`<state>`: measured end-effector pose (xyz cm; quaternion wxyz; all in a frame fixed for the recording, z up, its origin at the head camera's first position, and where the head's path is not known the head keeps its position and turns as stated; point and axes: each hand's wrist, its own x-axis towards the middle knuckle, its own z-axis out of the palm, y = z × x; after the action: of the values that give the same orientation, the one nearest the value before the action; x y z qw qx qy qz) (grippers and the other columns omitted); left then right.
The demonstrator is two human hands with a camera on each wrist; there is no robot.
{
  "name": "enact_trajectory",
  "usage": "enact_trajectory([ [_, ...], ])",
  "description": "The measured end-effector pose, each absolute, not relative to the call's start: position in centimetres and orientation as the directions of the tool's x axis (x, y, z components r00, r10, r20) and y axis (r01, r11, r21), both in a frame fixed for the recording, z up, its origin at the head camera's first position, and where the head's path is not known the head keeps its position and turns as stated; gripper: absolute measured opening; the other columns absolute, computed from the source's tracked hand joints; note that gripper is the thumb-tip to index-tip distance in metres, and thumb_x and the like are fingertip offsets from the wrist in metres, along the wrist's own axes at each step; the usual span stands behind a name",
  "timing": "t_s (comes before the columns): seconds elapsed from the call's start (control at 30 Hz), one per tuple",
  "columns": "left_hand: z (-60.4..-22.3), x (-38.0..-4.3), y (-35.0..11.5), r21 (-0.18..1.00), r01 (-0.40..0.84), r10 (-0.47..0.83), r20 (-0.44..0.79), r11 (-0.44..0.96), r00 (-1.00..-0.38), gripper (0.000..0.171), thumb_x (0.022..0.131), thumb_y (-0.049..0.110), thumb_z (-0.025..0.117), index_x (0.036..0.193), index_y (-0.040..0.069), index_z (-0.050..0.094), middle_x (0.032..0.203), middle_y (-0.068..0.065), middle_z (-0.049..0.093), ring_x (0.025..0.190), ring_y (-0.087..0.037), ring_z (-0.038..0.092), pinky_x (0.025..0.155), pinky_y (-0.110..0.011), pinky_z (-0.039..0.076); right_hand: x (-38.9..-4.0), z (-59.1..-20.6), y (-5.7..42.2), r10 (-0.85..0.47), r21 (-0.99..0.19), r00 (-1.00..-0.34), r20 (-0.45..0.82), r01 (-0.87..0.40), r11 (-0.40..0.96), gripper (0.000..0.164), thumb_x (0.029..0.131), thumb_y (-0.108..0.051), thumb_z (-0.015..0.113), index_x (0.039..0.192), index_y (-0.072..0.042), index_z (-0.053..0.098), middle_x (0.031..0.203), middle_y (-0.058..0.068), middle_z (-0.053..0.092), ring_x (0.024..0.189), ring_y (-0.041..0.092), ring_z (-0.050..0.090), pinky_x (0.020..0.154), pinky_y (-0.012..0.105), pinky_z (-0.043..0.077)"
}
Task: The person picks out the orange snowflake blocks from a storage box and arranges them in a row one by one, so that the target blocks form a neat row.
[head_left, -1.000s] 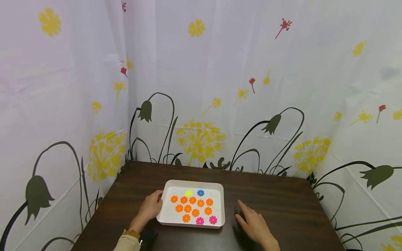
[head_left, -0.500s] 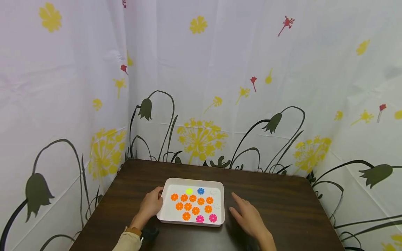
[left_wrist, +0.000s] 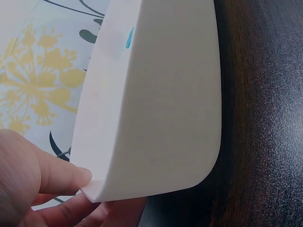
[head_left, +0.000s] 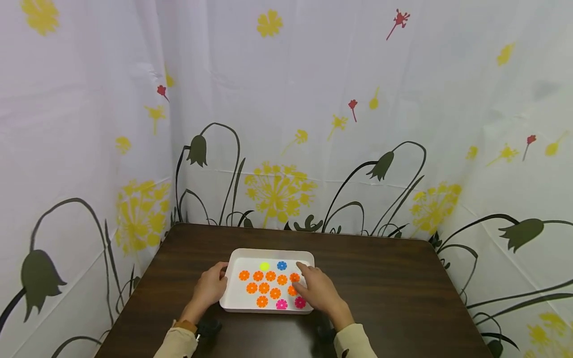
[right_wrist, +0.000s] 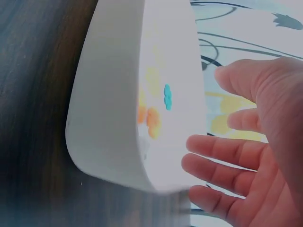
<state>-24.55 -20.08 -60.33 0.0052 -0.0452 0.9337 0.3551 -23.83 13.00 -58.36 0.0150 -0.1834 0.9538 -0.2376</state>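
A shallow white tray (head_left: pixel 233 301) sits on the table, holding flat, notched flower-shaped discs. Several are orange (head_left: pixel 261 302); a yellow-green disc (head_left: pixel 264 267) and a blue disc (head_left: pixel 281 265) lie near the far side, and pink discs (head_left: pixel 281 304) near the front. My left hand (head_left: pixel 209 287) pinches the tray's left rim, its thumb (left_wrist: pixel 71 177) on the inside and fingers beneath the edge in the left wrist view. Over the tray's right side hovers my right hand (head_left: pixel 319 291), fingers spread with nothing between them, covering part of the discs there.
The dark wood table (head_left: pixel 394 288) extends around the tray on all sides. A white curtain (head_left: pixel 277 99) printed with flowers hangs behind it and along both sides. Dark wrist devices show under both wrists.
My right hand has moved left from the bare table to above the tray's right side. My left hand keeps its hold on the rim. The head view has shifted slightly.
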Motion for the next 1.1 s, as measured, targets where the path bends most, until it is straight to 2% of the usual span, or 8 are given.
enact_trajectory([
  [0.1, -60.5, -24.7, -20.2, 0.674, -0.083, -0.076, -0.04, 0.734, -0.996, 0.043, 0.097, 0.003, 0.064, 0.14, -0.002, 0.061, 0.11, -0.021, 0.073, 0.092, -0.032, 0.068, 0.079, -0.054, 0.056, -24.2, -58.5, 12.3, -0.353, -0.43, -0.933, 0.074, -0.349, 0.833, 0.06, 0.1, -0.036, 0.072, 0.151, -0.008, 0.057, 0.138, 0.012, 0.07, 0.127, 0.036, 0.064, 0.109, 0.056, 0.051],
  [0.27, -60.5, -25.1, -20.2, 0.727, -0.056, -0.059, -0.021, 0.684, -0.998, 0.042, 0.096, 0.0, 0.065, 0.138, -0.005, 0.062, 0.109, -0.024, 0.074, 0.093, -0.033, 0.07, 0.08, -0.051, 0.059, -24.9, -58.2, 12.1, -0.351, -0.416, -0.933, 0.078, -0.35, 0.839, 0.057, 0.1, -0.036, 0.071, 0.15, -0.009, 0.059, 0.136, 0.011, 0.07, 0.124, 0.031, 0.066, 0.107, 0.052, 0.053],
  [0.6, -60.4, -24.9, -20.4, 0.743, -0.07, -0.059, -0.042, 0.665, -0.997, 0.042, 0.096, -0.001, 0.066, 0.137, -0.007, 0.062, 0.108, -0.025, 0.073, 0.093, -0.034, 0.069, 0.079, -0.048, 0.06, -26.5, -59.6, 11.3, -0.336, -0.471, -0.942, 0.008, -0.3, 0.83, 0.051, 0.101, -0.028, 0.072, 0.147, -0.01, 0.062, 0.135, 0.012, 0.07, 0.123, 0.031, 0.067, 0.107, 0.051, 0.053],
  [0.9, -60.8, -24.7, -20.3, 0.753, -0.081, -0.056, -0.058, 0.653, -0.997, 0.042, 0.096, -0.002, 0.065, 0.138, -0.007, 0.062, 0.108, -0.024, 0.073, 0.091, -0.031, 0.069, 0.077, -0.046, 0.06, -27.1, -60.6, 11.0, -0.355, -0.375, -0.934, 0.03, -0.34, 0.863, 0.044, 0.096, -0.022, 0.079, 0.137, -0.009, 0.07, 0.119, 0.012, 0.07, 0.103, 0.025, 0.065, 0.099, 0.045, 0.058],
  [1.1, -60.6, -24.6, -20.7, 0.757, -0.093, -0.065, -0.067, 0.646, -0.996, 0.043, 0.097, -0.001, 0.064, 0.139, -0.007, 0.061, 0.111, -0.026, 0.072, 0.093, -0.033, 0.069, 0.079, -0.047, 0.061, -27.4, -61.2, 10.4, -0.386, -0.277, -0.92, 0.069, -0.39, 0.878, 0.035, 0.093, -0.023, 0.082, 0.125, -0.012, 0.077, 0.109, 0.008, 0.069, 0.097, 0.022, 0.062, 0.095, 0.041, 0.059],
])
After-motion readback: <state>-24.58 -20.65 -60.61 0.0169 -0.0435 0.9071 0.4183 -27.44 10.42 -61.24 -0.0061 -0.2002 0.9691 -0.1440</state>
